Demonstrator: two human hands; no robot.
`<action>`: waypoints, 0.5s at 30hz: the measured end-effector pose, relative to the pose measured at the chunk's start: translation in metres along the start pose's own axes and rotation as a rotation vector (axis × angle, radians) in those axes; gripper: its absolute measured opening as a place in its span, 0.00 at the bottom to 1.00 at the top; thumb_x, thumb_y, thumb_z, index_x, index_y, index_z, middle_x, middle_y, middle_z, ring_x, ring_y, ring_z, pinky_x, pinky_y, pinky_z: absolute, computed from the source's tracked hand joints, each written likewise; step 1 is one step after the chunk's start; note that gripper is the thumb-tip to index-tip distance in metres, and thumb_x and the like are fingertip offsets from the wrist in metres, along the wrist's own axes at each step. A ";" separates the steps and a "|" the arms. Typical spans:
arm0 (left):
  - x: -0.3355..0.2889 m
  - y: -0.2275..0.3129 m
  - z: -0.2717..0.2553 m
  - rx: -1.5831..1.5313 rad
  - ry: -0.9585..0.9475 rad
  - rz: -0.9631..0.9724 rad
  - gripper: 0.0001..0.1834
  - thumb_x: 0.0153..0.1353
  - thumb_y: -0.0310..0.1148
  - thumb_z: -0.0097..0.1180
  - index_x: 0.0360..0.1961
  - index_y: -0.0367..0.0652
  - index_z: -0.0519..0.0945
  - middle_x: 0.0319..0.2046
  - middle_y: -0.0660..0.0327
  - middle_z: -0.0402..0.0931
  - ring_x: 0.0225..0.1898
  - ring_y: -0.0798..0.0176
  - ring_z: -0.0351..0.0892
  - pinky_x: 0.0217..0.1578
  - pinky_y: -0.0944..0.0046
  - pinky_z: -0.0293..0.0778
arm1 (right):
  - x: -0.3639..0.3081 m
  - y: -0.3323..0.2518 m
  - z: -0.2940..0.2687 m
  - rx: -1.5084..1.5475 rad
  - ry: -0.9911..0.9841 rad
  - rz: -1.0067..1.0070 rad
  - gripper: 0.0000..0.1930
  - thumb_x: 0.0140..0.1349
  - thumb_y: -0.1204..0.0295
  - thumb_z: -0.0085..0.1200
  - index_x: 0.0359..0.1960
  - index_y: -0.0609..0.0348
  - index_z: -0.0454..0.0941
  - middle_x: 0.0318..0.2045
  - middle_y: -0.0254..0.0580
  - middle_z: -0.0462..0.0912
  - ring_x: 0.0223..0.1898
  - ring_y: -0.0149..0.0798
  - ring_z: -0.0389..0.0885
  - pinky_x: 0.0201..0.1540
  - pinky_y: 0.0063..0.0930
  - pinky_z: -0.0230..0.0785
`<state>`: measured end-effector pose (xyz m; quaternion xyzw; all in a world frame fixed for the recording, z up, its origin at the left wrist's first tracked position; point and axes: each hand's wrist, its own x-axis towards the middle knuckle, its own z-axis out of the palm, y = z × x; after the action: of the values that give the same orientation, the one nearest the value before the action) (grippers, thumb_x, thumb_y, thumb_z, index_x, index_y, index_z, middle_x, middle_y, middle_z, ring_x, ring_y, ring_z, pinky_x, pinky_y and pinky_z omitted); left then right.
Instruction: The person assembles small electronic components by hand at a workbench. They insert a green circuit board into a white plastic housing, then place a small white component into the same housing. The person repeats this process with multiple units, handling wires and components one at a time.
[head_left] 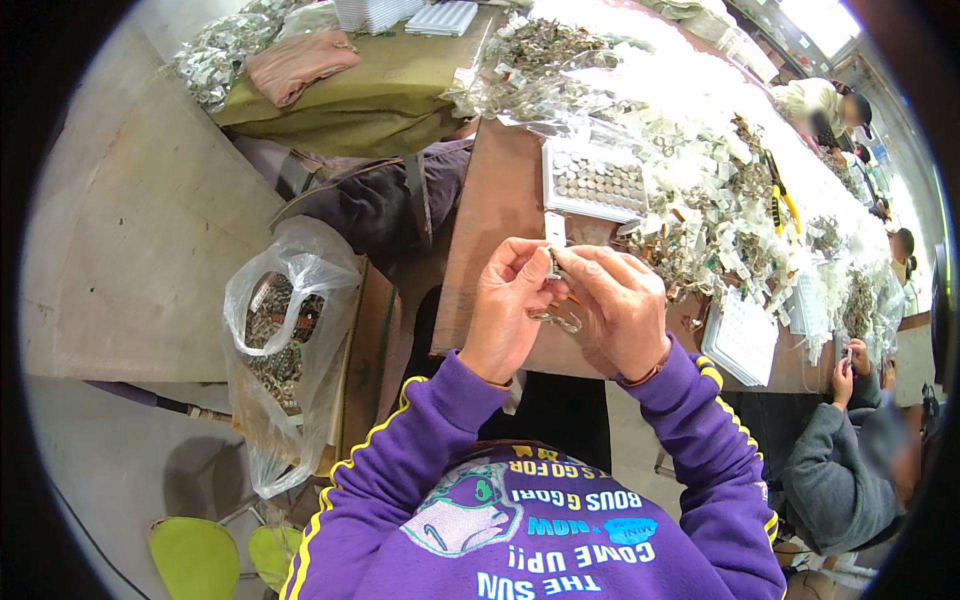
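Observation:
My left hand and my right hand meet above the near edge of the table. Their fingertips pinch a small metal piece between them, its detail mostly covered by the fingers. A white tag sticks out beyond the fingertips, toward the tray. Below the fingers hangs a shiny metal clasp or ring, too small to make out exactly. Just past my hands lies a white tray bearing rows of round, silvery discs.
A heap of small tagged metal pieces covers the table's right, with yellow-handled pliers on it. White trays stand at the near edge. A plastic bag of metal pieces is at left. A co-worker sits right.

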<state>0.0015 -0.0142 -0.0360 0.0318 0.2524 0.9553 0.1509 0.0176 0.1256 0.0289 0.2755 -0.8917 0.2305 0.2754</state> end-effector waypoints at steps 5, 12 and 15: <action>-0.001 0.000 0.001 -0.007 -0.004 0.021 0.07 0.70 0.33 0.56 0.44 0.42 0.76 0.37 0.63 0.79 0.33 0.71 0.79 0.34 0.72 0.75 | -0.010 -0.003 0.008 0.076 0.106 0.066 0.19 0.55 0.78 0.59 0.51 0.59 0.81 0.39 0.45 0.85 0.36 0.45 0.84 0.40 0.33 0.77; -0.016 0.001 0.017 -0.032 -0.072 -0.194 0.11 0.71 0.34 0.53 0.50 0.41 0.75 0.37 0.65 0.78 0.34 0.74 0.74 0.33 0.74 0.69 | -0.002 0.007 -0.027 1.061 -0.147 0.898 0.11 0.68 0.70 0.55 0.47 0.63 0.78 0.34 0.30 0.80 0.31 0.21 0.74 0.36 0.15 0.68; -0.023 -0.002 0.023 -0.102 -0.093 -0.267 0.10 0.72 0.33 0.52 0.50 0.41 0.75 0.38 0.66 0.78 0.34 0.75 0.74 0.32 0.76 0.69 | -0.009 -0.003 -0.020 0.810 0.056 0.823 0.08 0.60 0.74 0.63 0.38 0.64 0.80 0.26 0.30 0.78 0.29 0.24 0.78 0.31 0.20 0.70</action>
<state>0.0273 -0.0089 -0.0160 0.0346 0.1981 0.9358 0.2895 0.0326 0.1383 0.0394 -0.0169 -0.7585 0.6487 0.0594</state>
